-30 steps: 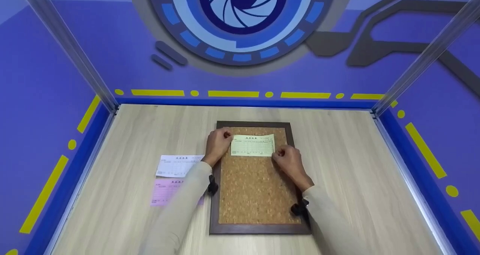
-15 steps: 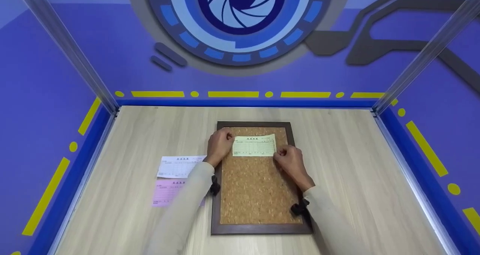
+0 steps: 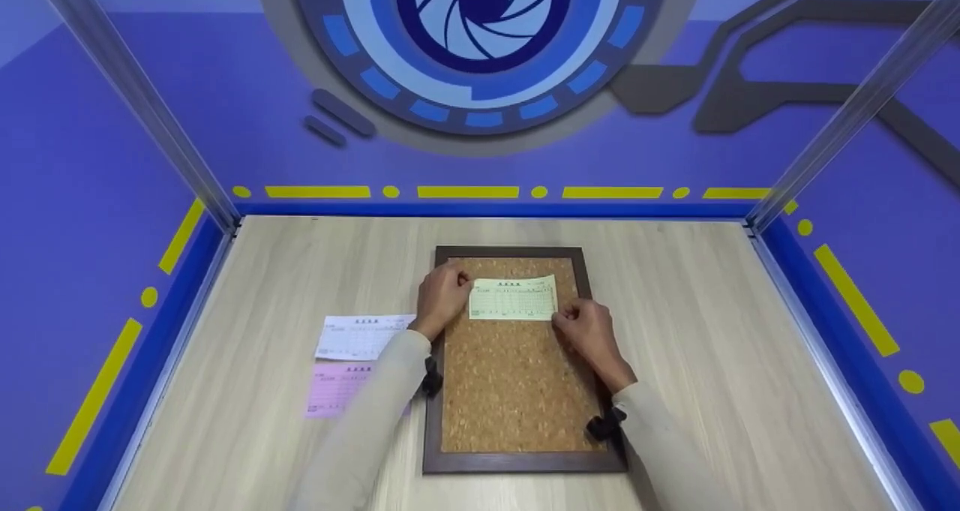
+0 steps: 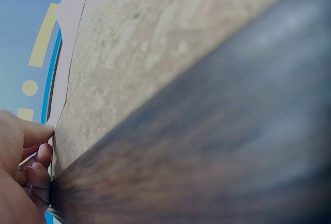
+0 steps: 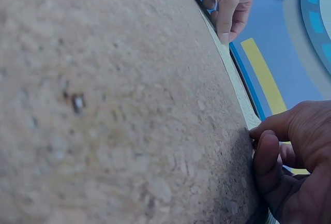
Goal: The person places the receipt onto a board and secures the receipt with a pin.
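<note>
A pale yellow-green printed slip (image 3: 513, 299) lies over the upper part of a framed cork board (image 3: 517, 391). My left hand (image 3: 442, 299) pinches the slip's left edge between thumb and fingers, near the frame's left side. At the lower right corner, my right hand (image 3: 590, 336) pinches the same slip. The right wrist view shows both the right hand (image 5: 300, 157) and the left hand (image 5: 230, 1) at the slip's edge, close over the cork. In the left wrist view, the left hand (image 4: 20, 157) is beside the dark frame (image 4: 207, 115).
Left of the board, a white printed slip (image 3: 360, 337) and a pink one (image 3: 337, 391) lie on the wooden table (image 3: 247, 376), partly covered by the left sleeve (image 3: 375, 413). Blue panels (image 3: 300, 151) enclose the table at the back and both sides.
Both hands have shifted the yellow-green slip slightly to the right over the cork, keeping their pinch on it. The board and the other two slips have stayed in place.
</note>
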A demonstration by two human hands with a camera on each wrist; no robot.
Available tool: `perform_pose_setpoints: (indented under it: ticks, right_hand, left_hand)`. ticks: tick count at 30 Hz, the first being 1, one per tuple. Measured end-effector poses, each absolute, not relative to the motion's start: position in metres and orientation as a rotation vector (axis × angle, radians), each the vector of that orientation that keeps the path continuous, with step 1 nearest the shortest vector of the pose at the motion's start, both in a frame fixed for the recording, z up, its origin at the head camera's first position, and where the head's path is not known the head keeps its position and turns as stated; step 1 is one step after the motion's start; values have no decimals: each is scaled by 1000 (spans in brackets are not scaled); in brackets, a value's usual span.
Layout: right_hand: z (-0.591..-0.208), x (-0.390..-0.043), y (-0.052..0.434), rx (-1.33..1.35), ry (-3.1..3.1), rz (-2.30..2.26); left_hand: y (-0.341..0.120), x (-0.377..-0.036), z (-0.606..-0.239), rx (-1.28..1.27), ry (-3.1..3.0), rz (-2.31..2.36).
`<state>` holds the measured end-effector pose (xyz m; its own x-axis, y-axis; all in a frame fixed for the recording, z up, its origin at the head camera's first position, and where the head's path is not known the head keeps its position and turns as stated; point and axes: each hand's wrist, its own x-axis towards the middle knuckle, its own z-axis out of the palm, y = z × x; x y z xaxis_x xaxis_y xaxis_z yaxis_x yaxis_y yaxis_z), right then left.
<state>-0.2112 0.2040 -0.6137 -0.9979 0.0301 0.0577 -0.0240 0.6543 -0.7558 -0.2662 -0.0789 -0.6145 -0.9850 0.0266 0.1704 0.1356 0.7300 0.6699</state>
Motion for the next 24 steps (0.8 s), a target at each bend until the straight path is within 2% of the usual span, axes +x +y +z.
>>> perform_pose_setpoints:
  ticks: [24]
  right_hand:
    - [-619, -210, 204, -24, -2766, 1264]
  left_hand:
    - [-80, -266, -616, -164, -2785, -1094]
